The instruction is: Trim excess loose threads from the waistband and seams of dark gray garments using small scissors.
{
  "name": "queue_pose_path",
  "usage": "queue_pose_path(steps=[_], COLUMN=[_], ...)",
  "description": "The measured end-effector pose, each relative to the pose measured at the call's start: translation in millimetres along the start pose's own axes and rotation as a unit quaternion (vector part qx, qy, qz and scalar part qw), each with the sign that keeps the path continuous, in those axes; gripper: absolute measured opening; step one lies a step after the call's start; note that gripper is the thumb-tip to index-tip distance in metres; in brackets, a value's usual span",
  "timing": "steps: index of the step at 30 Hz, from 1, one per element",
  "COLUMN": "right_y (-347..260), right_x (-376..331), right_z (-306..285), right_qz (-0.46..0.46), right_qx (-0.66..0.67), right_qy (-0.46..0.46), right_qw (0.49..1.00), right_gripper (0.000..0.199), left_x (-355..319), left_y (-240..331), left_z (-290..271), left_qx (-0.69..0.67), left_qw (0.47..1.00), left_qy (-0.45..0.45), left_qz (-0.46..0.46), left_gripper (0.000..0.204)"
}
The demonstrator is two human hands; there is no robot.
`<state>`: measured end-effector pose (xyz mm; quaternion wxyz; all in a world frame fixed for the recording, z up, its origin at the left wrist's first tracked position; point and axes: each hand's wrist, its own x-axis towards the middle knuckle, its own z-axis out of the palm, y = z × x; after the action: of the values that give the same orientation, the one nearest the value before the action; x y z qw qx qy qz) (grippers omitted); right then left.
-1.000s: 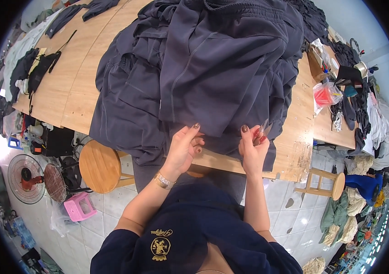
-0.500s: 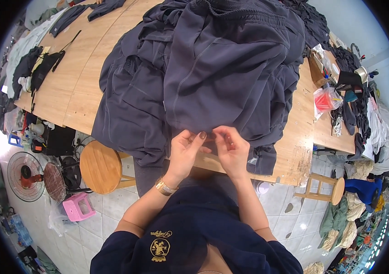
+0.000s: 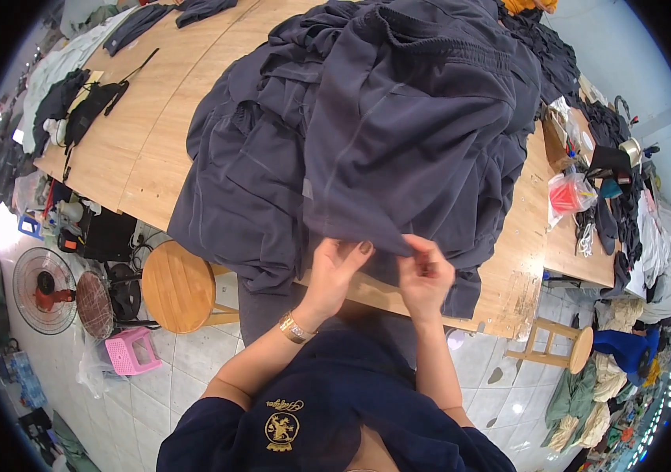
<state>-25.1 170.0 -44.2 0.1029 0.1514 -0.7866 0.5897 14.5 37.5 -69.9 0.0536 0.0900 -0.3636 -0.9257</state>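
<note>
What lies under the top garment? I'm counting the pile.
Under the top garment lie more dark garments on the table. How many cannot be seen; the layers are covered. Both hands, left and right, pinch its hem.

a crinkled clear plastic bag with red contents is lying at the right edge of the wooden table, just beside a brown cardboard box. a small pale tag is showing on the dark grey garment spread over the table. no signs or screens are showing.
</note>
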Motion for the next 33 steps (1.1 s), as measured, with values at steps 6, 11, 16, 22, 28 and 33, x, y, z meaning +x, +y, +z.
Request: queue_pose_path(steps=[6, 11, 16, 22, 28, 33], right_y=[-2, 12, 3, 5, -28, -25], right_x=[9, 14, 35, 48, 41, 52], right_z=[-20, -20, -31, -24, -7, 8], right_qz=[0.081, 0.026, 0.204, 0.184, -0.087, -0.113], right_qx=[0.141, 0.159, 0.377, 0.101, -0.132, -0.037], right_qy=[0.073, 0.123, 0.093, 0.032, 0.062, -0.089], right_qw=[0.984, 0.979, 0.899, 0.977, 0.985, 0.989], right_gripper=[0.014, 0.007, 0.010, 0.014, 0.035, 0.033], left_x=[12, 17, 28, 39, 39, 31], left_y=[37, 54, 77, 62, 44, 49], left_z=[-9, -1, 5, 19, 11, 22], left_qx=[-0.043, 0.175, 0.595, 0.436, 0.421, 0.187], left_qw=[0.994, 0.973, 0.774, 0.875, 0.864, 0.942], left_qy=[0.024, 0.000, -0.019, 0.011, 0.056, 0.016], left_qz=[0.100, 0.147, 0.216, 0.212, 0.270, 0.277], left_gripper=[0.026, 0.023, 0.030, 0.020, 0.016, 0.012])
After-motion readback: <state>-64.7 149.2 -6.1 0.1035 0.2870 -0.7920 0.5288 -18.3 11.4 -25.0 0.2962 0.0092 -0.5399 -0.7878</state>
